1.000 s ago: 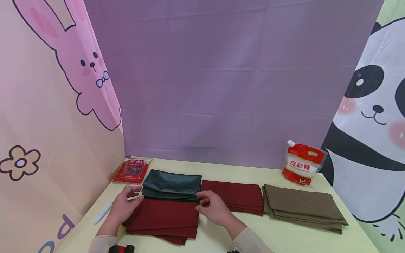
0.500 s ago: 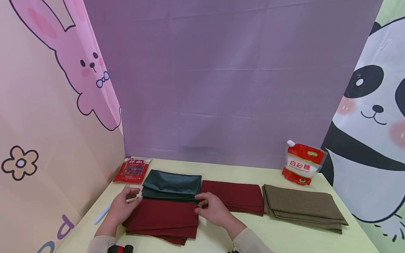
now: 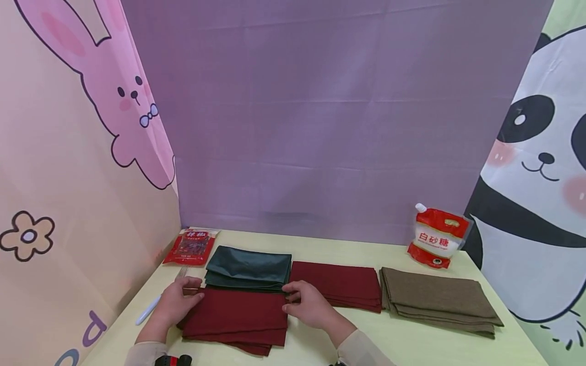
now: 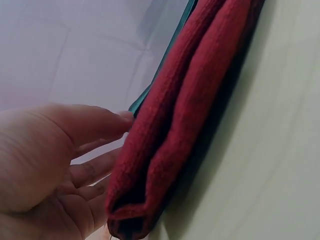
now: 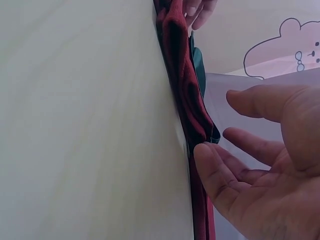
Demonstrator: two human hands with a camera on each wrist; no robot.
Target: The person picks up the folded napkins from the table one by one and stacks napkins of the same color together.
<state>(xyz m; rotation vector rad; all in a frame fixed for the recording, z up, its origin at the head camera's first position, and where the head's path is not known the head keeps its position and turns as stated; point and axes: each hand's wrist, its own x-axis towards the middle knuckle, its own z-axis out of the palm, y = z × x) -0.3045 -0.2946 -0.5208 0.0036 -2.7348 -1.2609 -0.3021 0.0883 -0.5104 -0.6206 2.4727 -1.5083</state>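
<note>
A folded dark red cloth (image 3: 238, 315) lies in layers at the front left of the table, directly before a folded dark green cloth (image 3: 249, 267). My left hand (image 3: 176, 300) is at the red cloth's far left corner. In the left wrist view its thumb tip (image 4: 125, 117) meets the red cloth's edge, with the other fingers loosely bent. At the far right corner is my right hand (image 3: 306, 302). Its thumb and fingers are spread apart in the right wrist view, fingertips (image 5: 204, 150) right at the cloth's edge.
A second folded red cloth (image 3: 339, 282) and a folded brown cloth (image 3: 435, 295) lie to the right. A fork (image 3: 148, 309) with a pale handle lies left of my left hand. A red chili packet (image 3: 192, 247) is at the back left, a sugar pouch (image 3: 437, 238) at the back right.
My left hand has moved slightly nearer to me along the red cloth's left side. The right hand has shifted a touch to the left. The other things stay where they were.
</note>
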